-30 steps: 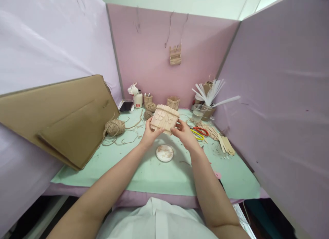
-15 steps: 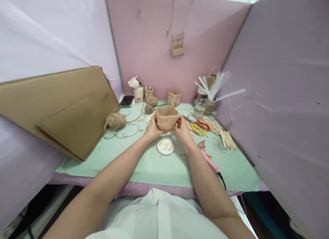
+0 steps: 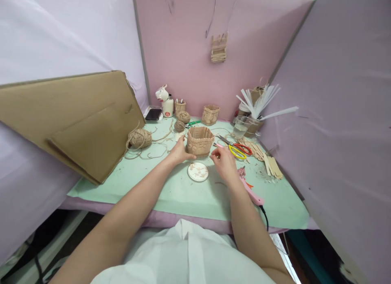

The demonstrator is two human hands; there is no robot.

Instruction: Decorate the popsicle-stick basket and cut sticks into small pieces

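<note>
I see the left hand [image 3: 179, 153] spread; whether the right hand [image 3: 225, 164] pinches anything, I can't tell; a bump could tip the basket [image 3: 200, 145].

Marking on the far-left part of the table [image 3: 180, 198]: a small, roundish red emblem [image 3: 168, 114] stands low on the front of a cream-coloured container [image 3: 168, 105], facing the near side. The emblem carries fine marks resembling characters, too small and blurred to be read with certainty. No word, brand or number is legible.
</note>
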